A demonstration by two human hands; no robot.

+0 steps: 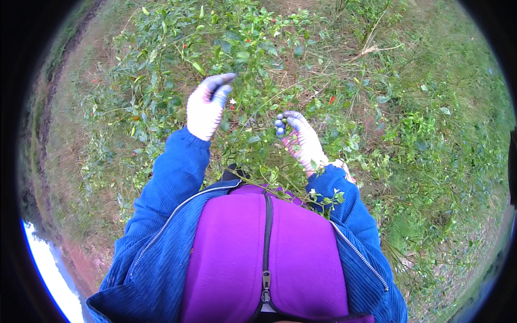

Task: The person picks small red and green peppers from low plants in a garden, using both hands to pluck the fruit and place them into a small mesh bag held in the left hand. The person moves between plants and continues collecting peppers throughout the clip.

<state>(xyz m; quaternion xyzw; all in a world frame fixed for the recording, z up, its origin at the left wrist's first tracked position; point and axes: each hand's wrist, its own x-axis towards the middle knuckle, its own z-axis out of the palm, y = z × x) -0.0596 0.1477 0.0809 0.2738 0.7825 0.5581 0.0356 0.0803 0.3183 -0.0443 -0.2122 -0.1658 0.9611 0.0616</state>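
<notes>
Chili pepper plants (161,68) with green pods, a few red ones and small white flowers spread in front of me. My left hand (210,103), in a white work glove with grey-coated fingers, is among the leaves at the centre left. Its thumb and fingers are curved towards each other, and whether anything is between them is not clear. My right hand (301,137), gloved the same way, is lower and to the right, its fingers curled around something small and green. A red chili (332,99) is on the plants above my right hand. A green chili (198,68) hangs above my left hand.
A leafy branch with white flowers (313,193) crosses in front of my purple top and right sleeve. Dry stalks (369,50) lie in the grass at the upper right. More low plants (416,129) grow on the right. A dark shoe (234,173) shows below the leaves.
</notes>
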